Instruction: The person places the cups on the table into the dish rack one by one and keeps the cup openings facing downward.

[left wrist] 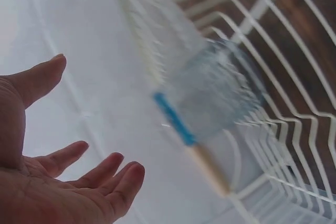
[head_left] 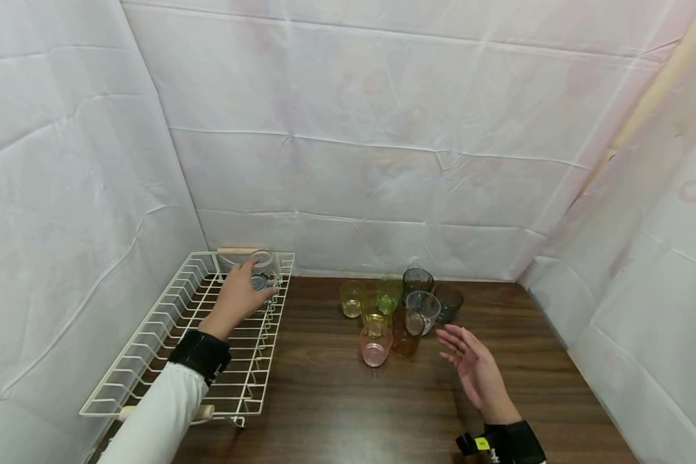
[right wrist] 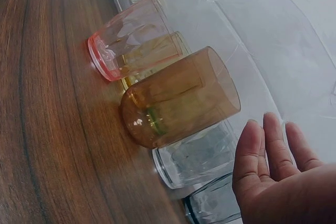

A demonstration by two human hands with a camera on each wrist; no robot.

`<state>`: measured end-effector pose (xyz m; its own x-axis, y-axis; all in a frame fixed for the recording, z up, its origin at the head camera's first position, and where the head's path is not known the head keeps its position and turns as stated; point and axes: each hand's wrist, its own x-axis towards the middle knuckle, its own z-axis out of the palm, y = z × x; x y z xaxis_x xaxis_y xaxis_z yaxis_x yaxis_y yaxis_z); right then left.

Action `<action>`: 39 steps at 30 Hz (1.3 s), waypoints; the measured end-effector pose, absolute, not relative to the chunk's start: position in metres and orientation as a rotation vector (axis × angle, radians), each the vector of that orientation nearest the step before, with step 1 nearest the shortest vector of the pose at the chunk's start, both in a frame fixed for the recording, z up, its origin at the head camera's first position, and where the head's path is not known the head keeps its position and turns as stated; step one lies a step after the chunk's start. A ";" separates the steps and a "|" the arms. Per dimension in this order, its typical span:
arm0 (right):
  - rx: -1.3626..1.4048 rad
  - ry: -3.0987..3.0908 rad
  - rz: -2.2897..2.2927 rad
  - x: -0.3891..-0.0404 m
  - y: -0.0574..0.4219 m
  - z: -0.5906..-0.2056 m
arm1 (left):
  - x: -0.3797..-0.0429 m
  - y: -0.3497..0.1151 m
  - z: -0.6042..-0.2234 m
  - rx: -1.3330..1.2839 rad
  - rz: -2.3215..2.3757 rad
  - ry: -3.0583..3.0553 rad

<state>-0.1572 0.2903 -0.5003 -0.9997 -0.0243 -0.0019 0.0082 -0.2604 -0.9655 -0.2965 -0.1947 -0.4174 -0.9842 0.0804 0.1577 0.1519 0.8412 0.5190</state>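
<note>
A clear glass [head_left: 266, 264] stands in the far right corner of a white wire dish rack [head_left: 249, 414]. My left hand [head_left: 240, 298] is over the rack beside this glass. In the left wrist view its fingers are spread, and a gap separates them from the clear glass [left wrist: 223, 90]. My right hand [head_left: 475, 368] hovers relaxed over the table, to the right of a cluster of coloured glasses. Nearest to it in the right wrist view are an amber glass [right wrist: 181, 100] and a clear glass [right wrist: 197, 156].
Grouped on the dark wooden table [head_left: 336, 412] are a pink glass [head_left: 375, 348], yellow and green glasses, and smoky grey glasses such as the one at the back [head_left: 417, 283]. White sheeting [head_left: 348, 174] hangs behind and at both sides.
</note>
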 end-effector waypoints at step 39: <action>0.138 2.370 -2.284 -0.165 0.262 -0.467 | -0.169 -0.087 -0.424 -0.576 -1.063 -2.829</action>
